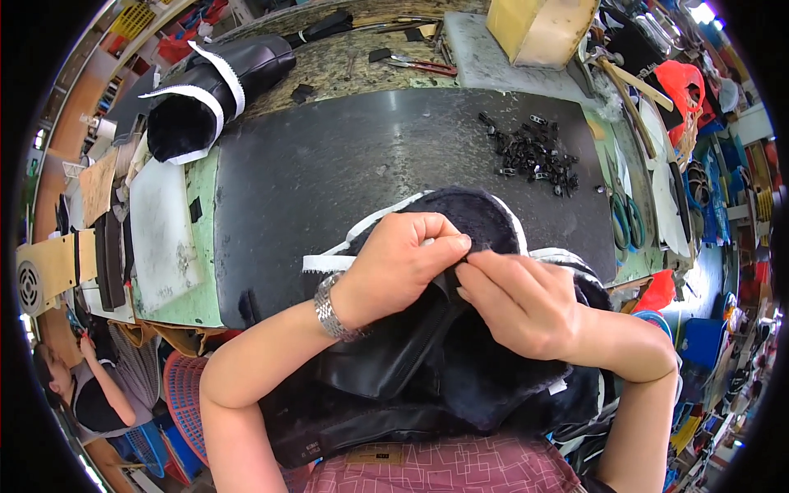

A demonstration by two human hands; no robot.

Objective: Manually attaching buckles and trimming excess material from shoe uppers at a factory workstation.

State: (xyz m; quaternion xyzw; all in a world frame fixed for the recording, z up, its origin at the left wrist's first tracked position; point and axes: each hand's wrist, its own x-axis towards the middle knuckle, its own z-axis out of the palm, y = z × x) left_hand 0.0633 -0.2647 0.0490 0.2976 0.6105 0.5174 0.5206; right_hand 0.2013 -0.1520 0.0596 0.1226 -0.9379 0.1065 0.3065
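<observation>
Evidently, the lettering within view is small: a brown patch (374, 454) on the maroon patterned apron (460, 472) carries print, faint pale characters mark the black leather at lower left, and a little white tag (558, 385) sticks out by the right forearm, its face too small to read. Toward the lower left stand a red plastic basket (182, 394) and a blue basket (148, 448), and a blue bin (703, 341) sits at the right; their contents cannot be made out. Loose black clips (538, 156) lie heaped directly on the dark mat (329, 156). Both elbows are bent outward, and the left hand (407, 259) and right hand (522, 304) meet at the centre, thumbs and fingers pinched on the edge of a fur-lined leather piece (362, 366); the exact spot between the fingertips is hidden. That piece, trimmed with white tape (329, 263), lies across the lap and the mat's near edge.
</observation>
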